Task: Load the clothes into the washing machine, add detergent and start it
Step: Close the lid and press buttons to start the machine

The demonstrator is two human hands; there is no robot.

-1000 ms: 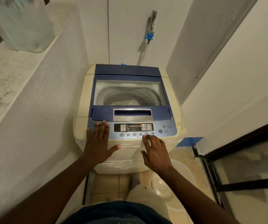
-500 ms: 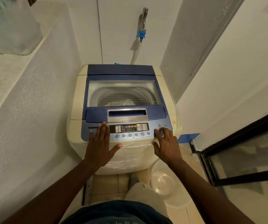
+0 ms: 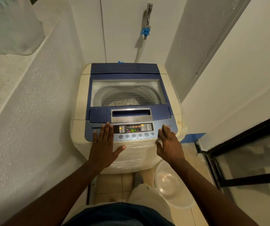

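the right hand has its fingers stretched forward and loosely spread, tips resting at the right end of the control panel, over the round buttons there; it holds nothing. whether a fingertip is actually pressing a button or only touching one cannot be told, since the hand covers them. the left hand lies flat and open, palm down, fingers together with the thumb splayed toward the middle, its tips on the panel's left end beside the brand lettering; it grips nothing and looks to be just bracing.

between the hands the display is lit, a green "44" with small red and yellow indicators around it, above a row of round buttons. behind the panel the blue lid of the top-load washing machine is closed, and through its window pale clothes lie low in the drum (detergent is not visible from here).

judging by the shut lid and the lit display, loading is done and the step in hand is starting the cycle. the next move calls for a firm single-finger press on the start button under the right fingertips, then a look for the display or drum to respond.

a clear plastic basin sits on the tiled floor by the machine's right front corner, and a tap with a blue hose connector is on the wall behind.
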